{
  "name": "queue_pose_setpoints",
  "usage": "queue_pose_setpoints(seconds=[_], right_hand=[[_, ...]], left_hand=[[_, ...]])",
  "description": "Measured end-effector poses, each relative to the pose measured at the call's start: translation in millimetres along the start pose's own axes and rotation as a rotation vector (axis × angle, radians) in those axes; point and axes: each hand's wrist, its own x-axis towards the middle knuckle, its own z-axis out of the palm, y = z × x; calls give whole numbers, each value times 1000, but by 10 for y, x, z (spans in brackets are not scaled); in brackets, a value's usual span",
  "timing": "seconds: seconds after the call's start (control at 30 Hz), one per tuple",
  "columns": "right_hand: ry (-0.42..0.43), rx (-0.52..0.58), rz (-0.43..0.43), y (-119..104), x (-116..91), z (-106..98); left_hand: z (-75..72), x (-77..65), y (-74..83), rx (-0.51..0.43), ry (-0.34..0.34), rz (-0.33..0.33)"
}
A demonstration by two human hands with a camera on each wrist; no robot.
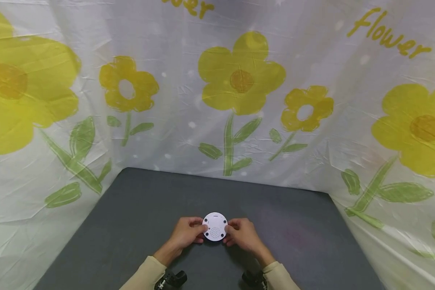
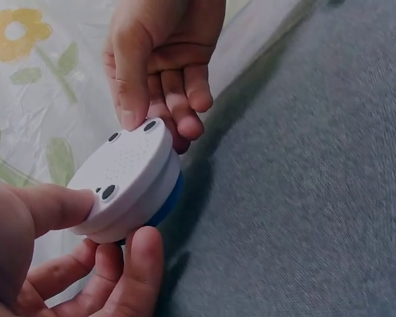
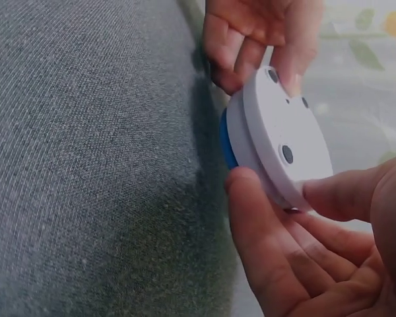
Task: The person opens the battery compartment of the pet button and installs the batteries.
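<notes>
Between both hands is a round white plastic device (image 1: 215, 233) with black rubber feet and a patch of small speaker holes on the face turned up. Its far side carries a blue part (image 3: 226, 140), seen in both wrist views. My left hand (image 1: 186, 233) pinches the left edge, thumb on the white face and fingers beneath. On the opposite edge my right hand (image 1: 243, 234) grips it the same way. The wrist views show the device (image 2: 129, 175) held tilted, apart from the dark surface. What the blue part is stays mostly hidden.
A dark grey cloth-covered table (image 1: 159, 201) lies under the hands. White curtains (image 1: 177, 121) printed with yellow flowers stand along its back and sides. Black wrist cameras (image 1: 171, 279) sit by the sleeves at the near edge.
</notes>
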Motion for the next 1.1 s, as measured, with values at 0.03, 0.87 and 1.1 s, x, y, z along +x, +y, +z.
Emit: queue_pose_setpoints(seconds=[0.03,0.87,1.1], right_hand=[[16,1,-4,-12,-6,1],[195,32,-92,-240,-95,-116],[153,-70,-219,-305,-132,-245]], left_hand=[[1,-2,13,-7,-2,-1],[-8,-7,283,-129,-4,89],[-33,27,336,24,-47,281]])
